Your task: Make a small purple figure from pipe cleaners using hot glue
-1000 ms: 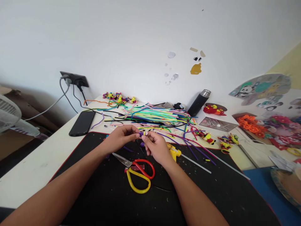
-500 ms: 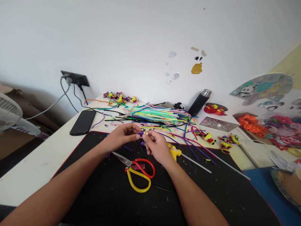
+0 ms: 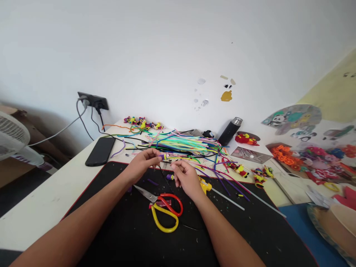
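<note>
My left hand (image 3: 147, 161) is closed, pinching a small purple coil (image 3: 164, 157) with yellow and white at its end between thumb and fingertips. Just to the right, my right hand (image 3: 185, 177) is apart from the coil, its fingers loosely bent and slightly spread, with nothing visible in them. A second purple coil (image 3: 170, 177) lies on the black mat (image 3: 133, 233) beside my right fingertips. Below both hands rest scissors (image 3: 165, 207) with one red and one yellow handle, lying over a small red object. A yellow glue gun (image 3: 205, 185) with a clear stick is partly hidden behind my right hand.
Behind the hands lies a heap of coloured pipe cleaners (image 3: 183, 142). A phone (image 3: 100, 151) is at the left, a black flask (image 3: 230, 131) at the back. Small figures (image 3: 259, 178) lie at the right, others (image 3: 143, 123) by the wall. A fan (image 3: 13, 129) stands far left.
My right hand has let go of the purple coil and moved slightly away from it. My left hand still holds the coil. The whole view has shifted a little.
</note>
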Action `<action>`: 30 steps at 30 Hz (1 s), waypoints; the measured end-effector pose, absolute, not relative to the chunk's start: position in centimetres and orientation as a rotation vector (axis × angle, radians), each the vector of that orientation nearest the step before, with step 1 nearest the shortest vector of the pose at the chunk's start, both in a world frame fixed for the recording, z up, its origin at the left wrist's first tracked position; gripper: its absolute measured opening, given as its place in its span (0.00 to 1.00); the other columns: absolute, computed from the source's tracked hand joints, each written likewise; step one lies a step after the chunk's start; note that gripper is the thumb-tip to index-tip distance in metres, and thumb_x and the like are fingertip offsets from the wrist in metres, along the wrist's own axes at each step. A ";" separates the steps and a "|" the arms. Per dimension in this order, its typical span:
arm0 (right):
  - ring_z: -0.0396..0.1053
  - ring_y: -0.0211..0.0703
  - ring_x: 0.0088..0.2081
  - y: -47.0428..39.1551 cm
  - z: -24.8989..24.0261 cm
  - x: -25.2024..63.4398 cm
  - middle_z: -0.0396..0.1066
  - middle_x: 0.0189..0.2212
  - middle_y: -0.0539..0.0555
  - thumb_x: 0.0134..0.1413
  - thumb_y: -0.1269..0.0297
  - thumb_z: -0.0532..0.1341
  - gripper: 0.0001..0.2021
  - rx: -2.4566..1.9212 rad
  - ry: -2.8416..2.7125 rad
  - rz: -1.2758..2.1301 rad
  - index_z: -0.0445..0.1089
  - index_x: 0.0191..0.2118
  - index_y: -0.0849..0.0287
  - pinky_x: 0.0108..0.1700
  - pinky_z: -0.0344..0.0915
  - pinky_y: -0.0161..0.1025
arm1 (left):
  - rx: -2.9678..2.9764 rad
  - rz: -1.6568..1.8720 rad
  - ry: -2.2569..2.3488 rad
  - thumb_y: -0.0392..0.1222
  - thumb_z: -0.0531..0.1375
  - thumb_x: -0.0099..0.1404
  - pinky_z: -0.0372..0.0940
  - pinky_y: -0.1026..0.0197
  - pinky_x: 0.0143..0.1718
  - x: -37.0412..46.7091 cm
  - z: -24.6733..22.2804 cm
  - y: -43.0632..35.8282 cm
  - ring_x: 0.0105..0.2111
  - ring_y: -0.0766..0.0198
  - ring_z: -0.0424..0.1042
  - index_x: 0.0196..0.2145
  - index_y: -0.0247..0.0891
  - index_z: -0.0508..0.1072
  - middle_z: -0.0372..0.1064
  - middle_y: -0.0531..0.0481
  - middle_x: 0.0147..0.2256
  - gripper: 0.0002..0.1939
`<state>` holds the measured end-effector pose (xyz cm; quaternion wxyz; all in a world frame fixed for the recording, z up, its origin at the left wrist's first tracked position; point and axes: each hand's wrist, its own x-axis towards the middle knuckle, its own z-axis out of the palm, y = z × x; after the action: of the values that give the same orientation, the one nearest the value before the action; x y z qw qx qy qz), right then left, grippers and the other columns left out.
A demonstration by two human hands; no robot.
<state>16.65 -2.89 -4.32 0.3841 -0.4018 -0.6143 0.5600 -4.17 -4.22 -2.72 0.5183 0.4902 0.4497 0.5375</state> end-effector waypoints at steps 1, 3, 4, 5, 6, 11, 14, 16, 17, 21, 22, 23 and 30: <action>0.60 0.34 0.14 -3.0 -4.2 16.9 0.65 0.17 0.42 0.60 0.46 0.63 0.18 -1.041 -1.562 1.410 0.72 0.41 0.58 0.16 0.52 0.31 | 1.127 1.307 1.060 0.51 0.73 0.56 0.59 0.62 0.30 -4.3 -2.8 -4.1 0.26 0.65 0.65 0.33 0.39 0.75 0.71 0.54 0.26 0.16; 0.61 0.34 0.14 -3.5 -3.9 17.7 0.65 0.17 0.43 0.62 0.46 0.63 0.18 -1.075 -1.596 1.377 0.72 0.40 0.58 0.17 0.53 0.31 | 1.027 1.325 1.026 0.50 0.74 0.54 0.58 0.63 0.29 -4.5 -2.9 -3.9 0.26 0.66 0.65 0.32 0.38 0.76 0.71 0.54 0.25 0.17; 0.61 0.34 0.14 -3.8 -3.8 18.3 0.65 0.17 0.43 0.62 0.46 0.62 0.17 -1.097 -1.631 1.356 0.72 0.40 0.58 0.17 0.53 0.31 | 0.982 1.327 1.010 0.50 0.75 0.53 0.58 0.63 0.29 -4.6 -3.0 -3.9 0.25 0.66 0.65 0.31 0.38 0.76 0.71 0.54 0.25 0.17; 0.61 0.34 0.14 -4.2 -3.8 19.0 0.65 0.18 0.43 0.63 0.47 0.62 0.16 -1.129 -1.674 1.331 0.72 0.40 0.57 0.18 0.54 0.31 | 0.941 1.328 0.996 0.50 0.75 0.52 0.58 0.63 0.29 -4.6 -3.0 -3.8 0.25 0.66 0.65 0.31 0.38 0.76 0.71 0.53 0.25 0.17; 0.61 0.34 0.15 -4.7 -3.7 19.8 0.66 0.19 0.43 0.64 0.48 0.61 0.16 -1.166 -1.724 1.294 0.73 0.41 0.57 0.18 0.55 0.31 | 0.908 1.328 0.983 0.50 0.76 0.51 0.58 0.63 0.29 -4.7 -3.0 -3.8 0.25 0.66 0.66 0.30 0.37 0.76 0.71 0.53 0.25 0.17; 0.67 0.38 0.20 -6.6 -3.3 24.7 0.70 0.23 0.47 0.66 0.52 0.59 0.14 -1.417 -1.938 0.983 0.76 0.42 0.56 0.25 0.61 0.34 | 0.870 1.321 0.953 0.53 0.76 0.51 0.61 0.62 0.31 -4.6 -2.8 -3.9 0.28 0.65 0.69 0.29 0.37 0.76 0.73 0.51 0.28 0.19; 0.71 0.42 0.24 -7.4 -2.3 27.2 0.73 0.25 0.49 0.66 0.51 0.58 0.16 -1.591 -1.997 0.772 0.76 0.44 0.56 0.29 0.61 0.36 | 0.891 1.316 0.951 0.52 0.77 0.50 0.60 0.62 0.31 -4.5 -2.7 -4.0 0.28 0.65 0.68 0.29 0.38 0.76 0.72 0.52 0.27 0.19; 0.73 0.44 0.27 -8.0 -1.5 28.1 0.76 0.28 0.51 0.67 0.52 0.58 0.15 -1.688 -2.047 0.665 0.76 0.45 0.56 0.31 0.60 0.37 | 0.927 1.315 0.966 0.52 0.77 0.49 0.59 0.62 0.31 -4.5 -2.8 -4.0 0.28 0.65 0.67 0.30 0.38 0.77 0.71 0.53 0.27 0.19; 0.74 0.45 0.29 -8.3 -1.2 28.4 0.77 0.30 0.52 0.67 0.53 0.59 0.14 -1.726 -2.076 0.620 0.76 0.46 0.56 0.32 0.60 0.37 | 0.953 1.313 0.980 0.52 0.77 0.50 0.59 0.62 0.31 -4.5 -2.8 -4.0 0.27 0.64 0.67 0.31 0.38 0.77 0.71 0.52 0.27 0.19; 0.75 0.46 0.35 -9.2 -0.7 28.5 0.80 0.34 0.52 0.66 0.57 0.62 0.12 -1.832 -2.190 0.494 0.76 0.48 0.56 0.34 0.57 0.38 | 1.045 1.303 1.036 0.55 0.75 0.51 0.58 0.61 0.30 -4.6 -3.2 -3.8 0.26 0.63 0.65 0.31 0.39 0.76 0.71 0.52 0.25 0.20; 0.75 0.46 0.35 -9.2 -0.7 28.3 0.80 0.34 0.53 0.66 0.57 0.63 0.12 -1.852 -2.210 0.468 0.76 0.49 0.56 0.34 0.56 0.38 | 1.061 1.301 1.046 0.55 0.75 0.51 0.58 0.61 0.30 -4.7 -3.2 -3.8 0.26 0.63 0.66 0.31 0.39 0.76 0.71 0.52 0.25 0.20; 0.75 0.46 0.36 -9.2 -0.8 28.1 0.80 0.34 0.53 0.66 0.56 0.63 0.12 -1.875 -2.222 0.441 0.77 0.49 0.56 0.33 0.55 0.38 | 1.075 1.300 1.054 0.56 0.75 0.51 0.58 0.61 0.30 -4.7 -3.2 -3.8 0.26 0.63 0.66 0.32 0.39 0.76 0.72 0.52 0.25 0.20; 0.75 0.50 0.35 -8.4 -3.0 27.0 0.79 0.32 0.58 0.59 0.44 0.66 0.19 -2.052 -2.106 0.421 0.76 0.33 0.58 0.32 0.52 0.39 | 1.170 1.262 1.065 0.58 0.73 0.51 0.58 0.61 0.28 -4.4 -2.7 -4.1 0.25 0.63 0.66 0.32 0.40 0.76 0.71 0.53 0.24 0.21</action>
<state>26.96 -8.39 -3.03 0.0857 -0.6883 -0.7063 0.1413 -4.39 -4.14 -2.71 0.5304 0.4901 0.4460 0.5287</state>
